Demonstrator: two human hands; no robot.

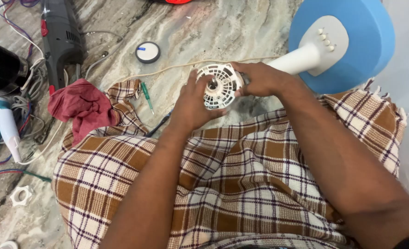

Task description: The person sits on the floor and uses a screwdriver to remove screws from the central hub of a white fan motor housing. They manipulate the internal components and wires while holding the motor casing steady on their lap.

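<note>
Gripping the white fan motor housing [219, 85] from both sides, the person holds it above the marble floor [213, 27], just beyond the checked cloth [223, 184] over the lap. The housing sits at the end of the white fan neck [297, 59], which runs back to the round blue fan base [352, 41] lying on its side behind the housing.

A slip looks likely if the hold loosens: the ribbed plastic gives little purchase, and the neck's weight could twist the housing out of the fingers. The cream cord [167, 69] trailing left of the housing could also snag.

The left hand [193, 103] is half curled, thumb and fingers pressed against the housing's left and lower rim. The right hand [260, 78] is clenched around its right side where it meets the neck. A green screwdriver [147, 96] lies left of the housing, untouched.
</note>
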